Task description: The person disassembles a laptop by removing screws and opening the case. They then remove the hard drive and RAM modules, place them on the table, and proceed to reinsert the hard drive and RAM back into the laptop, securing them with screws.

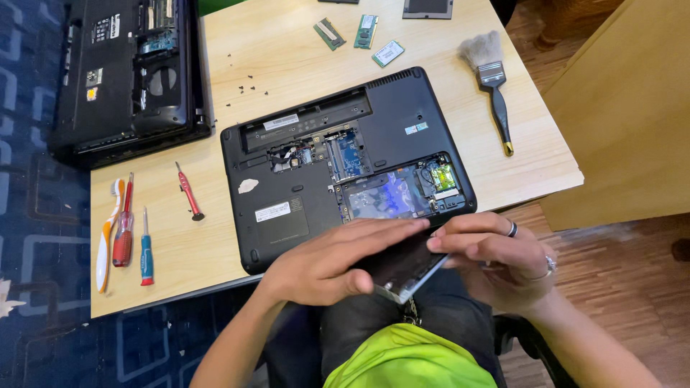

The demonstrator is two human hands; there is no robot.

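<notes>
An upturned black laptop (316, 208) lies on the wooden table (287, 57) with its bottom covers off, showing boards and an empty silver drive bay (384, 197). Just in front of it, over my lap, my left hand (330, 262) lies flat across a thin rectangular drive (406, 276) with a dark face and metal edge. My right hand (496, 259), wearing two rings, pinches the drive's right end. Both hands hold it together below the table's near edge.
A second opened black laptop (129, 72) sits at the far left. A red screwdriver (189, 191), a toothbrush (106, 237), a red-handled (123, 230) and a blue-handled (146, 255) screwdriver lie left. Memory modules (365, 32), small screws (251, 88) and a paintbrush (492, 79) lie beyond.
</notes>
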